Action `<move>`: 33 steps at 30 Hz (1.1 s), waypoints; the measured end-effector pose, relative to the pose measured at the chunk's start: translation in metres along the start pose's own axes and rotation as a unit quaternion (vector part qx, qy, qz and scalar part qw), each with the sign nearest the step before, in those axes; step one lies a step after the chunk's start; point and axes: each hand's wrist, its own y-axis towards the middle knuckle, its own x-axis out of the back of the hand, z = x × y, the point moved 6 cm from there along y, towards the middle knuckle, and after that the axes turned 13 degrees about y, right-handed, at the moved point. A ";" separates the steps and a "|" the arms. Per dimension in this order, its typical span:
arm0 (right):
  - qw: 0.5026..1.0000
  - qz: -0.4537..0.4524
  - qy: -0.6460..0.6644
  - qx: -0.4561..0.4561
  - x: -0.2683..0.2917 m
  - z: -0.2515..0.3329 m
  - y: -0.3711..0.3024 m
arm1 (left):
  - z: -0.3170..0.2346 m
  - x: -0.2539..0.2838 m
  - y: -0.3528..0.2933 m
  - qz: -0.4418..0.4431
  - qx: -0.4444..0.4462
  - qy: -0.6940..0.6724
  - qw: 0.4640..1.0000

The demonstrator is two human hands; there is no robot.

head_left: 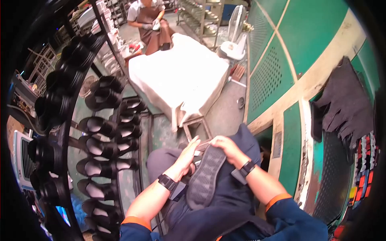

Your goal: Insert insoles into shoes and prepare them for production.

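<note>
A dark shoe rests over my lap with its grey, patterned sole facing up; its upper is mostly hidden beneath. At its far end, my right hand is closed around the edge, thumb side toward the sole. My left hand is beside the shoe's left edge, its fingers stretched out and pointing away from me. Between that hand and the shoe a small pale patch shows, too little to name. Both wrists wear black bands with flat dark pieces below them.
Racks of black shoes stand close on my left. Ahead is a table under a white cover; a person in a brown apron sits beyond it. A green machine lines my right, with dark gloves hanging there. A white fan stands farther back.
</note>
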 end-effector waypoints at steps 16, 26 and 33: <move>0.995 0.095 -0.001 0.027 -0.001 0.012 0.002 | 0.013 -0.027 0.041 -0.033 0.073 -0.073 0.994; 0.973 0.155 -0.123 0.119 -0.019 0.001 -0.013 | 0.015 -0.040 0.034 0.009 0.065 -0.186 0.980; 0.950 0.138 -0.220 0.171 -0.035 -0.008 -0.024 | 0.021 -0.031 0.011 -0.032 0.025 -0.140 0.989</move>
